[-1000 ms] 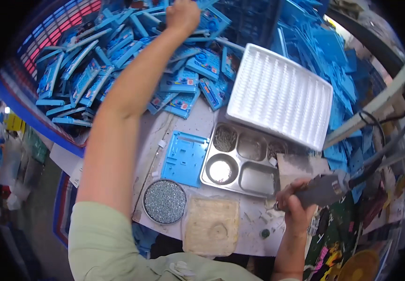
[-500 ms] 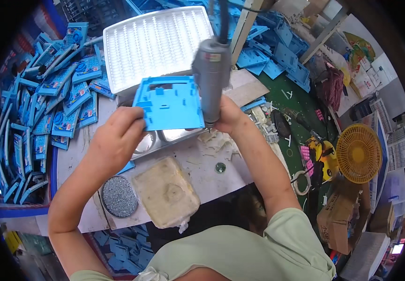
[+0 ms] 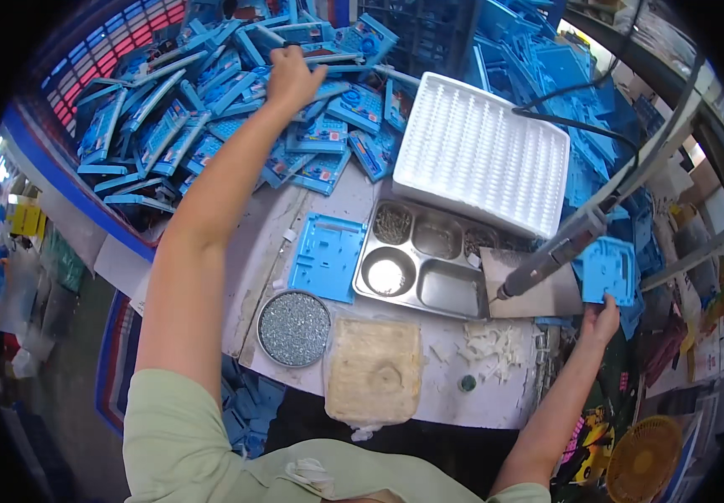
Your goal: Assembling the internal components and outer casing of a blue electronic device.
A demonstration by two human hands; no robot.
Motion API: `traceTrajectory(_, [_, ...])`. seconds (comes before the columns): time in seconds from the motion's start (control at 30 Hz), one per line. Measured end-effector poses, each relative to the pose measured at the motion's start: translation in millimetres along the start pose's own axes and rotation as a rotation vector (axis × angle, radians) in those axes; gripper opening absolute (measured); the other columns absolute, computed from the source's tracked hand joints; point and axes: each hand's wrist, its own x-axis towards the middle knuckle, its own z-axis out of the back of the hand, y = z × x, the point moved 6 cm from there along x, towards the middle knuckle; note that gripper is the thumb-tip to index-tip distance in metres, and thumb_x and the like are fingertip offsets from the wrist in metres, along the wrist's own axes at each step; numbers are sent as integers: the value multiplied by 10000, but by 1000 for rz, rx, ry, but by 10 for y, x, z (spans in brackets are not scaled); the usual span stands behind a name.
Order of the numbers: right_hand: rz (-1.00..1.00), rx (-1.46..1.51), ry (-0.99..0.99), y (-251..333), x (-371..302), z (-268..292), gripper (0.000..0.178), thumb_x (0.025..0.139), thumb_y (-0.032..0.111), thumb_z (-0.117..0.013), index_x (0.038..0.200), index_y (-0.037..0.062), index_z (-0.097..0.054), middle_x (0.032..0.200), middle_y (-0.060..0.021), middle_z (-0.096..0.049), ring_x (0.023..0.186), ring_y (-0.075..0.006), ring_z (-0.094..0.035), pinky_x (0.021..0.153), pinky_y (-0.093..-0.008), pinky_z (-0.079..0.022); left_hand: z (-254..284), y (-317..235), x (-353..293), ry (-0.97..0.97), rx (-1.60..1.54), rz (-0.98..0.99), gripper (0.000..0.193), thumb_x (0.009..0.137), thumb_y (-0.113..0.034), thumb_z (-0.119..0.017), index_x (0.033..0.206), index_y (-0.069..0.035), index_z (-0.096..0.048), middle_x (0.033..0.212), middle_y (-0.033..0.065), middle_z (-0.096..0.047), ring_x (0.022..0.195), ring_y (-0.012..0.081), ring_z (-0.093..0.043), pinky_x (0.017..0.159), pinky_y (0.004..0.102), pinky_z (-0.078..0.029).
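Reaching far to the left, my left hand (image 3: 292,80) is at the large pile of blue plastic toy casings (image 3: 232,101). Its fingers are bent over the edge of one casing there; the fingertips are partly hidden. My right hand (image 3: 602,320) pinches the lower edge of a flat blue plastic panel (image 3: 607,270) at the right, above loose blue parts. Near that panel the grey electric screwdriver (image 3: 550,251) hangs at a slant, tip down, touched by neither hand. Another blue panel (image 3: 326,256) lies on the table, inner side up.
A steel compartment tray (image 3: 425,295) with small metal parts stands mid-table, a white ribbed tray (image 3: 481,151) behind it. Nearer are a round dish of small metal pieces (image 3: 294,329) and a yellowish block (image 3: 373,369). A yellow basket (image 3: 643,459) sits lower right.
My left hand has let go of the panel before me and moved to the casing pile. My right hand has left the screwdriver and now holds a panel at the right. The view has shifted left.
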Motion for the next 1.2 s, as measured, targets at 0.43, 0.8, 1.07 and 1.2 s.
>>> traceTrajectory(0.43, [307, -322, -27, 195, -237, -766, 508, 981, 274, -622, 1412, 43, -484, 1272, -94, -607, 1106, -189, -568, 880, -395, -490, 124, 855, 736, 61, -209, -170, 295, 871, -274, -755, 1024, -26, -707, 1231, 147, -588, 1125, 300, -634, 915, 405, -543])
traceTrajectory(0.8, [-1312, 142, 945, -1321, -3842, -1714, 848, 994, 697, -352, 1395, -34, -506, 1165, -196, -683, 971, -274, -683, 824, -382, -561, 2314, -629, -2615, 456, -569, -492, 221, 794, -14, -771, 990, -24, -670, 1189, 153, -500, 1025, 258, -614, 854, 355, -545])
traceTrajectory(1.07, [-1100, -25, 1192, -1142, -3784, -1458, 697, 976, 452, -598, 1449, -38, -449, 1306, -175, -636, 1146, -233, -655, 989, -370, -531, 1878, -761, -3394, 853, -740, -358, 203, 817, -18, -757, 1002, -22, -673, 1157, 139, -538, 1008, 260, -634, 858, 342, -544])
traceTrajectory(1.2, [-758, -272, 1157, -939, -3730, -1307, 625, 978, 308, -637, 1473, -13, -431, 1266, -123, -642, 1114, -174, -644, 942, -308, -535, 1321, -595, -3676, 976, -850, -31, 220, 828, 3, -708, 1040, -9, -652, 1147, 127, -579, 1013, 285, -644, 890, 367, -529])
